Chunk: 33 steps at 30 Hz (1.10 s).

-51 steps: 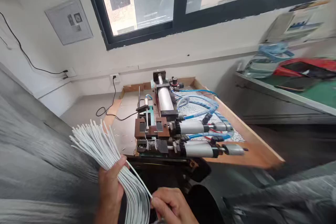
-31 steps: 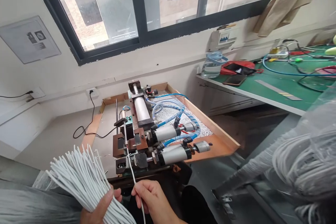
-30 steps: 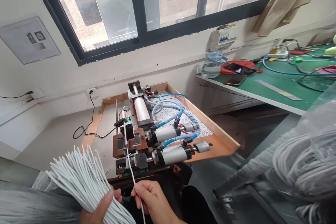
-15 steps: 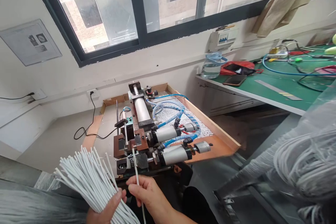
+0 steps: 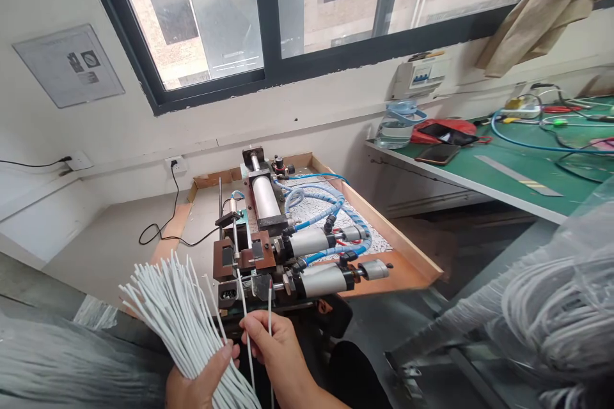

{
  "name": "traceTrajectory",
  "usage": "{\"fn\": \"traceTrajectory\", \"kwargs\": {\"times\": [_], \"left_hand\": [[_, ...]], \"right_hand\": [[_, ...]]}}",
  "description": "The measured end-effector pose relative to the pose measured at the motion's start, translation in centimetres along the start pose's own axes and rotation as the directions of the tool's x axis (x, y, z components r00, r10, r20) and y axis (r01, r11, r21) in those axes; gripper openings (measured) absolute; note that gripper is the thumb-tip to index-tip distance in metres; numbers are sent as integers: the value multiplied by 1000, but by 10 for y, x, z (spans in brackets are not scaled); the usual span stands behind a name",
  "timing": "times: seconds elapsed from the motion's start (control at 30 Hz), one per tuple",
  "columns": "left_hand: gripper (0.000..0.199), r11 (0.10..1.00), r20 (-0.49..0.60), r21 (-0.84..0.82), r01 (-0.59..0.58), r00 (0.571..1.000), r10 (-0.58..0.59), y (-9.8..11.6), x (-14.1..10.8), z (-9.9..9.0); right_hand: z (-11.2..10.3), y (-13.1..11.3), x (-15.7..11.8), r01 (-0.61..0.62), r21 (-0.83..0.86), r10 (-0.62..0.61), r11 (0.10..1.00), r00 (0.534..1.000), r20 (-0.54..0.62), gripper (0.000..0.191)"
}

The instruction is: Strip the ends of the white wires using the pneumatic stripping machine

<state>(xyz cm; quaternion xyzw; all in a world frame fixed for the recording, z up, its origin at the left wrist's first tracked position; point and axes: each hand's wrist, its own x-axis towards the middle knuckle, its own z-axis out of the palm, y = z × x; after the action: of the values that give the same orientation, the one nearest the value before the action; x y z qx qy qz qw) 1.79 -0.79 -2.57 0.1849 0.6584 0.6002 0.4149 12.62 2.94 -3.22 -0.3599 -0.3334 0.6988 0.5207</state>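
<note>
My left hand [image 5: 204, 377] is closed around a thick bundle of white cables [image 5: 175, 319], their cut ends fanned out up and to the left. One cable stands apart from the bundle near my left thumb. My right hand [image 5: 281, 354] pinches a white cable [image 5: 243, 303] between thumb and fingers, and its upper end reaches the jaws of a pneumatic machine [image 5: 249, 255]. A second white cable [image 5: 270, 307] rises from among the right fingers, with a dark reddish tip in front of the machine. Whether the first cable's end is clamped, I cannot tell.
The machine stands in a shallow wooden-edged tray [image 5: 403, 262] strewn with small white scraps, with blue air hoses [image 5: 330, 204] behind its cylinders. At right, a green-topped table [image 5: 518, 172] carries a phone, a water jug and a ruler. Plastic-wrapped cable bundles [image 5: 551, 313] flank me.
The view has shifted slightly. A second cable with a reddish tip now shows in my right hand, beside one whose end is at the jaws. My left hand keeps the bundle.
</note>
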Motion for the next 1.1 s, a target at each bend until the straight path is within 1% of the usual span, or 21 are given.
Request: {"fn": "traceTrajectory", "kwargs": {"times": [0.07, 0.13, 0.27, 0.4, 0.53, 0.67, 0.8, 0.97, 1.03, 1.1], "left_hand": [[31, 997, 21, 3, 79, 997, -79, 4, 2, -3], [33, 991, 44, -3, 134, 990, -134, 8, 5, -7], [33, 983, 47, -38, 180, 983, -178, 11, 10, -9], [28, 984, 54, -43, 175, 983, -173, 14, 10, -8], [23, 985, 69, -68, 159, 986, -155, 17, 9, -5], [30, 983, 43, -61, 174, 984, -172, 18, 9, -4], [35, 988, 27, -38, 152, 988, -151, 18, 9, -1], [34, 994, 18, 5, 107, 994, -108, 18, 5, 1], [33, 997, 37, 40, 72, 997, -74, 18, 3, 3], [32, 997, 56, 69, 20, 998, -23, 16, 1, 5]], "right_hand": [[0, 2, 3, -59, 83, 62, 995, 997, -36, 31], [1, 3, 6, -106, 153, 114, 983, 992, -50, 31], [4, 2, 7, -189, 209, 195, 960, 981, -9, 32], [4, -2, 8, -200, 258, 208, 945, 978, -3, 32], [3, -2, 11, -247, 348, 274, 904, 961, -30, 28], [4, -2, 14, -280, 445, 324, 850, 946, -23, 27], [6, -4, 15, -302, 502, 356, 810, 935, -11, 26], [7, -2, 14, -346, 504, 406, 791, 914, -10, 28], [8, 0, 12, -369, 439, 394, 819, 918, 38, 30], [9, 0, 9, -347, 331, 331, 878, 938, 105, 30]]}}
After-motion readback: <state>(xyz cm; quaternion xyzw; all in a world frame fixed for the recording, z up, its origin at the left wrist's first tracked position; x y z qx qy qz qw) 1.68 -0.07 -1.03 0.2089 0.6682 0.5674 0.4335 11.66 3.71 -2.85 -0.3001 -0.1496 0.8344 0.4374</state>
